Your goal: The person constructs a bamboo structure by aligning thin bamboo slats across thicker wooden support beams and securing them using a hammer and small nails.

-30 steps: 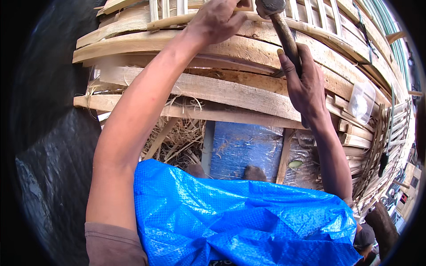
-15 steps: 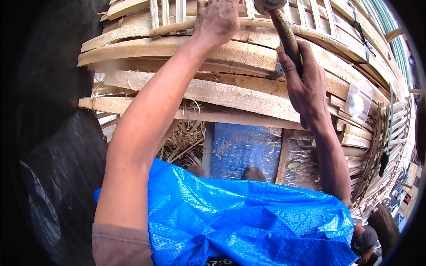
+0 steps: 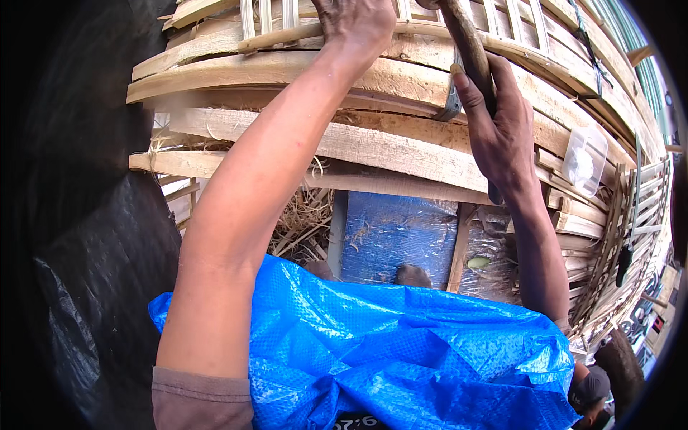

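The head view looks down on a stack of rough wooden planks with thin slats laid across the top. The right hand has its fingers wrapped closed around the wooden handle of a hammer; the head of the tool is cut off by the upper edge, so where it strikes cannot be seen. The left hand is pressed down on the slats just beside the handle, fingers bent, but whether they pinch anything small cannot be told. A blue plastic sheet covers the person's lap below the planks, a black sheet hangs at the left, and a clear plastic tub sits on the planks to the right.

To do this well, I judge that the left hand should pin the slat flat and keep its fingers clear of the striking spot. The hammer wants short, square blows from the wrist, since thin slats split easily near their ends. A firm but not cramped hold low on the handle would help aim.
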`<state>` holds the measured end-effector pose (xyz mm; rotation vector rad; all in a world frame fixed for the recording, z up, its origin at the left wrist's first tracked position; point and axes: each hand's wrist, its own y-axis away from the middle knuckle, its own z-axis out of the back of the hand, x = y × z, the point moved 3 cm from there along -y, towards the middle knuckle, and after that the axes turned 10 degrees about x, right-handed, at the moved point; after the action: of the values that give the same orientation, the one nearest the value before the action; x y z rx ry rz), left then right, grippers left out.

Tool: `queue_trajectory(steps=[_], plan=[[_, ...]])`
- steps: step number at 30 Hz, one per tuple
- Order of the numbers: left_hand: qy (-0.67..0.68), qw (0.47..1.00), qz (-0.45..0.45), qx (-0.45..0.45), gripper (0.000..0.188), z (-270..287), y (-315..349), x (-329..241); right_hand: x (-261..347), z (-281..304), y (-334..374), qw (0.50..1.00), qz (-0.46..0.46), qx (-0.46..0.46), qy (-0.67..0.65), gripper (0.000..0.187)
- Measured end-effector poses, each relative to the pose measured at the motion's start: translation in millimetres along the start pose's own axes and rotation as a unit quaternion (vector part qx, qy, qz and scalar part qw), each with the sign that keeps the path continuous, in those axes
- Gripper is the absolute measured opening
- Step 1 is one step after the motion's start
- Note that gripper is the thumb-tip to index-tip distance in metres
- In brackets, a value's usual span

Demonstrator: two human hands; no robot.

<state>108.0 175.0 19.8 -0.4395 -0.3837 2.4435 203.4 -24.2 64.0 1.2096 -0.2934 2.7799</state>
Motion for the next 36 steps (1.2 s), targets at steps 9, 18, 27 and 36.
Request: queue_trajectory(steps=[9, 18, 27, 36], plan=[[0.064, 0.997, 0.004, -0.032, 0.028, 2.7, 4.3, 2.6, -19.4, -21.8, -1.1, 0.999, -0.04, 0.021, 0.022, 0.028], [-0.005, 1.0, 0.019, -0.013, 0.03, -2.3, 12.1, 7.1, -5.6, -25.4, 1.2, 1.0, 0.004, 0.01, 0.018, 0.025], [0.028, 0.999, 0.024, -0.021, 0.031, 9.5, 11.8, 3.2, 18.1, -15.8, 0.9, 0.996, 0.065, -0.051, 0.017, 0.025], [0.068, 0.997, 0.021, -0.01, 0.031, 10.3, 13.1, 5.9, 26.4, -12.5, 2.1, 1.0, -0.007, -0.026, 0.013, 0.024]])
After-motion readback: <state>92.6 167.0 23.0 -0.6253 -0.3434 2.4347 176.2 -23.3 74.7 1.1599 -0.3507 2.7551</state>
